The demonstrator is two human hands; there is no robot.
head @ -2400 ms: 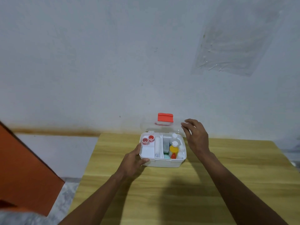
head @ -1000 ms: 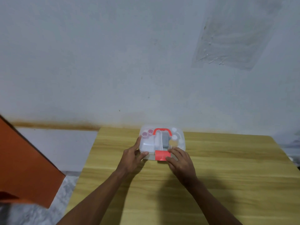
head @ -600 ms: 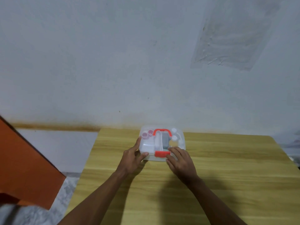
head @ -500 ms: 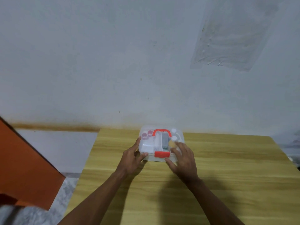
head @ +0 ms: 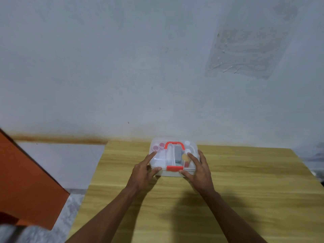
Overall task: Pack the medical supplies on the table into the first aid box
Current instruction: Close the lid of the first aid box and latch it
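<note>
Clear-lidded first aid box (head: 173,156) on wooden counter (head: 245,190) is pressed by left hand (head: 142,170) & right hand (head: 199,170), fingers (head: 192,157) spread over lid.

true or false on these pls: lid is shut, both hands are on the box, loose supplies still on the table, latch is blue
1. The lid is shut. True.
2. Both hands are on the box. True: the left hand and right hand rest on it, fingers spread.
3. Loose supplies lie on the table. False: none show on it; bottles are visible through the lid.
4. The latch is blue. False: it is red, like the handle.
</note>
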